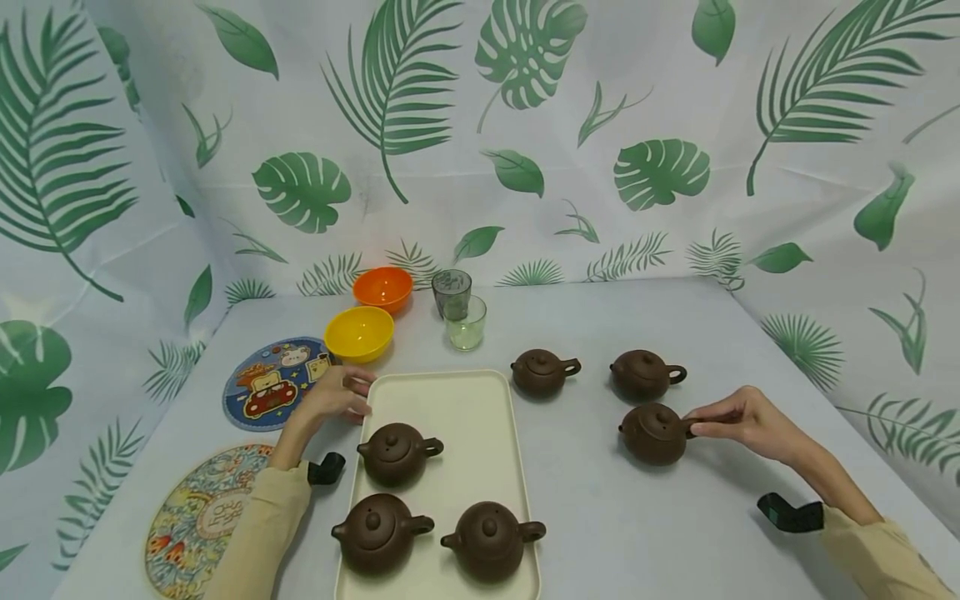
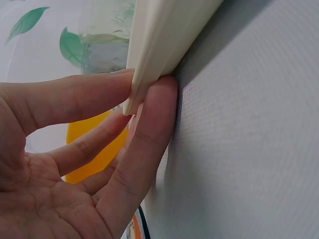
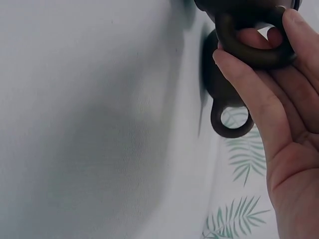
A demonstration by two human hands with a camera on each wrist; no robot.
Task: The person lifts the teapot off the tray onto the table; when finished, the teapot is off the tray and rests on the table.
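Note:
My right hand [image 1: 742, 421] pinches the loop handle [image 3: 259, 56] of a dark brown teapot [image 1: 654, 435] at the right of the table; whether its base touches the cloth I cannot tell. Just behind it stands a second brown teapot [image 1: 641, 375], and another teapot [image 1: 542, 372] is to the left of that one. On a cream tray [image 1: 450, 396] sit three similar teapots: one in the middle left [image 1: 395, 454], one at the front left [image 1: 375, 533] and one at the front right [image 1: 489, 540]. The tray's left rim [image 2: 144, 64] is pinched between thumb and finger of my left hand [image 1: 333, 396].
Behind the tray are a yellow bowl [image 1: 358, 335], an orange bowl [image 1: 383, 288], a grey glass [image 1: 450, 287] and a greenish clear glass [image 1: 466, 325]. A blue round mat [image 1: 255, 375] and a flowered round mat [image 1: 195, 508] lie on the left. Leaf-printed curtains surround the table.

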